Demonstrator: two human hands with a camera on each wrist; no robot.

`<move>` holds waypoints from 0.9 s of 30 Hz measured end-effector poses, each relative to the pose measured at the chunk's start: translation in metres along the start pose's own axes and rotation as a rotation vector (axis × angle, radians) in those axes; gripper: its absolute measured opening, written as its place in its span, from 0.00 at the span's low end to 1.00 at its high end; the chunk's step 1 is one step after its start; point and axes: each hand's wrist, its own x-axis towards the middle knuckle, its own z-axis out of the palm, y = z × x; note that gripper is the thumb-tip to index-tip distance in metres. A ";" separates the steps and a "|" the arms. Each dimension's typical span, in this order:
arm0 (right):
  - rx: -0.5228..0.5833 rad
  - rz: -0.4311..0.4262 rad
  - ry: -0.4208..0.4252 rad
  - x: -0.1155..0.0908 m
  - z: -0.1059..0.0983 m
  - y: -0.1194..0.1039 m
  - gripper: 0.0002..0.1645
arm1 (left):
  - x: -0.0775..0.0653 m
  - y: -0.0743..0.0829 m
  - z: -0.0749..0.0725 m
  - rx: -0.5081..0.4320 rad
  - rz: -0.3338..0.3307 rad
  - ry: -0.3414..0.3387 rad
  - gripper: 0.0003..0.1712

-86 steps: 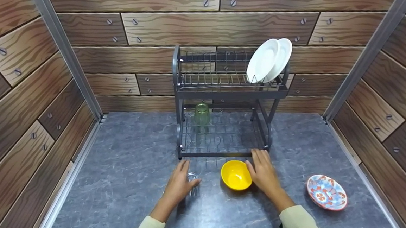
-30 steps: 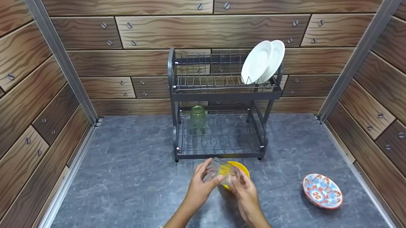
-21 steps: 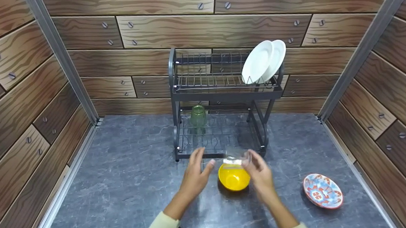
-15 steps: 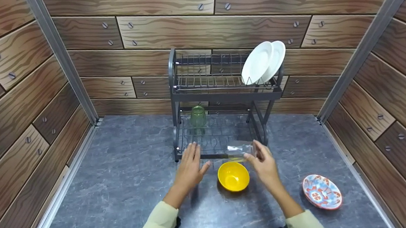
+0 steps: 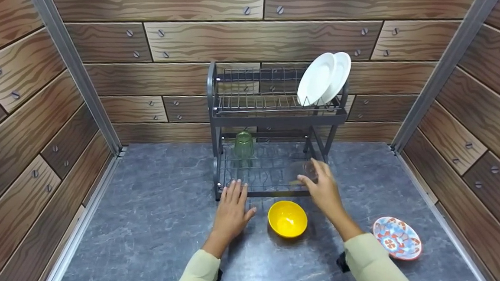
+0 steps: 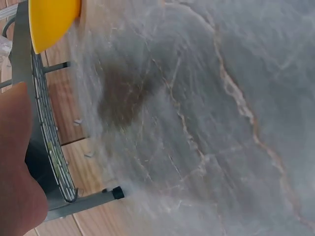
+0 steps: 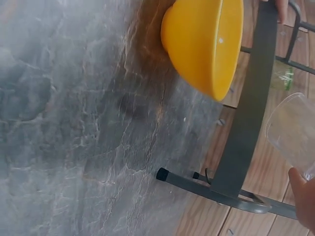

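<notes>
My right hand point(image 5: 325, 192) holds a clear drinking glass point(image 7: 293, 132) between thumb and fingers, tilted, over the right part of the dish rack's lower tier. In the head view the glass is faint and blurred, so I cannot tell whether it touches the wires. My left hand point(image 5: 230, 215) lies with fingers straight at the left front of the dish rack point(image 5: 275, 120), fingertips at its front rail. Between the hands, a yellow bowl point(image 5: 287, 219) stands upright on the table before the rack. A green glass point(image 5: 244, 145) stands upside down on the lower tier, at back left.
Two white plates point(image 5: 317, 80) lean upright in the upper tier's right end. A patterned red, white and blue bowl point(image 5: 397, 238) sits on the grey marbled table point(image 5: 159, 215) at right, beside my right sleeve. Wood-patterned walls point(image 5: 243, 36) enclose the back and both sides.
The clear glass, first on the table by my left hand, was lifted and held in both hands. My left hand then let go, and my right hand carried it forward over the lower tier.
</notes>
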 end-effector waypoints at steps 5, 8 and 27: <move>-0.105 0.014 -0.051 0.015 0.015 0.004 0.43 | -0.004 -0.002 -0.002 0.030 0.000 -0.041 0.46; -0.161 -0.026 -0.050 0.022 0.023 0.006 0.42 | -0.003 -0.003 -0.005 0.022 0.001 -0.036 0.45; -0.006 0.210 0.139 0.032 0.051 0.019 0.44 | -0.001 0.000 -0.007 -0.017 -0.006 -0.059 0.46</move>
